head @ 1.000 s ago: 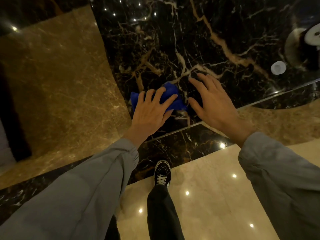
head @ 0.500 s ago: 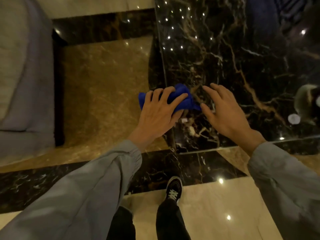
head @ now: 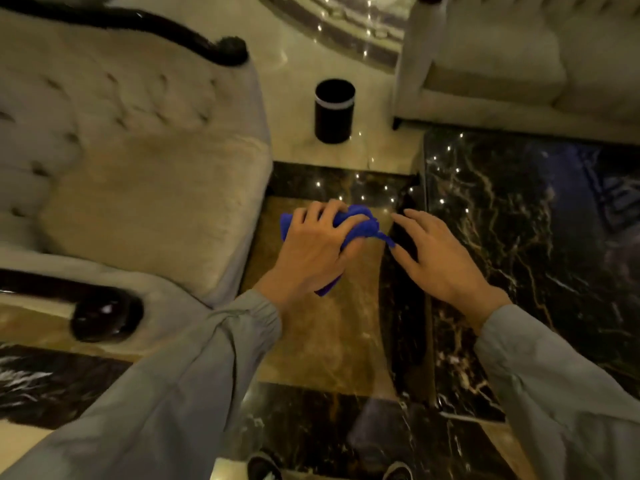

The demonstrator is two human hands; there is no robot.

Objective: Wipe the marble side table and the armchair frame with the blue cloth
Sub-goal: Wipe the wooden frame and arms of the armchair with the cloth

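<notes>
My left hand [head: 317, 247] grips the crumpled blue cloth [head: 360, 223], held in the air over the brown floor between armchair and table. My right hand [head: 436, 254] is open with fingers spread, over the left edge of the black marble side table [head: 519, 244]; a tail of the cloth nearly touches its fingertips. The beige tufted armchair [head: 145, 188] stands to the left, with its dark glossy wooden frame visible as an arm end [head: 107, 315] at lower left and a curved rail [head: 173, 32] at the top.
A black cylindrical bin [head: 334, 110] stands on the pale floor beyond the hands. A beige sofa [head: 519, 64] fills the top right. My shoes [head: 263, 467] show at the bottom edge. The floor is polished marble in brown, black and cream.
The view swung left and up, bringing the armchair and bin into sight. My left hand lifted the cloth off the table's surface and moved it left past the table's edge.
</notes>
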